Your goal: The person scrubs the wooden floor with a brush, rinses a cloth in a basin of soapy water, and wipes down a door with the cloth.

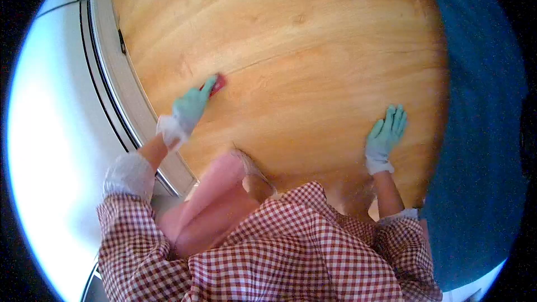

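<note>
My left hand (192, 100), in a mint-green glove with a white cuff, reaches forward over the wood-grain surface (313, 33). Its fingers close on a small red flat object (217, 84), pressed against the wood; blur hides its exact kind. On the right, my gloved right hand (387, 134) lies palm down on the same surface. Its fingers are extended, with nothing held in them.
A pale door frame with a track (120, 72) borders the wood at the left, beside a bright white panel (56, 134). Dark teal fabric (481, 134) covers the right side. My pink-clad knee (224, 179) rests near the front, below a checked garment (291, 251).
</note>
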The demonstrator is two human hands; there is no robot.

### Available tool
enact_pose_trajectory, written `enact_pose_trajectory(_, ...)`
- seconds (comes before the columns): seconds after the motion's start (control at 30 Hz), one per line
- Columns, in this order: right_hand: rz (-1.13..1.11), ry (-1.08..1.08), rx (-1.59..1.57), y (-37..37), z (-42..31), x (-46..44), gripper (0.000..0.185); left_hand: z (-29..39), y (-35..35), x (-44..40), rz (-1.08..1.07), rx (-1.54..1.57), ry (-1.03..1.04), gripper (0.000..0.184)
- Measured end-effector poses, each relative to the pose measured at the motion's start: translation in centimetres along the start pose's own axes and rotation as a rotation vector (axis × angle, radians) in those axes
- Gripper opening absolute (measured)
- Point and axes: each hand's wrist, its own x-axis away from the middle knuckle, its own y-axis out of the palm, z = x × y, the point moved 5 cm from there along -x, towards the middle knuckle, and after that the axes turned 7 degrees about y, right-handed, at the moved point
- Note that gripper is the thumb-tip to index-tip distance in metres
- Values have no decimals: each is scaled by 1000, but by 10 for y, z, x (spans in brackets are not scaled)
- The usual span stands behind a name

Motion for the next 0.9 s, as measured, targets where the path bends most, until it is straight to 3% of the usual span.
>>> enact_pose_trajectory(0.1,-8,-12,-13,1,4,4,53,18,5,-12,90,-3,-10,65)
enact_pose_trajectory(0.2,12,-28,15,-2,1,-1,53,114,-69,-67,342,273,375,60)
enact_pose_trajectory(0.27,-7,-18,38,-1,1,3,53,182,-135,-85,235,269,357,57)
enact_pose_trajectory(0.37,25,-41,21,-2,3,1,52,198,-146,-87,276,178,391,52)
enact_pose_trajectory(0.43,37,-30,-15,0,18,4,52,143,-98,-72,387,269,364,50)
enact_pose_trajectory(0.5,34,-21,-38,0,25,11,51,69,-60,-21,225,342,163,53)
enact_pose_trajectory(0.57,38,-26,-18,-16,13,11,51,-54,64,3,308,219,15,57)
enact_pose_trajectory(0.67,31,-24,7,-19,-1,10,50,-93,91,48,-23,151,-339,58)
enact_pose_trajectory(0.77,27,-55,7,-9,8,8,50,-26,67,-5,288,482,-125,58)
enact_pose_trajectory(0.87,28,-38,4,-32,14,12,49,96,-48,-31,312,551,104,55)
enact_pose_trajectory(0.9,16,-36,3,-33,16,17,49,127,-84,-23,80,463,36,52)
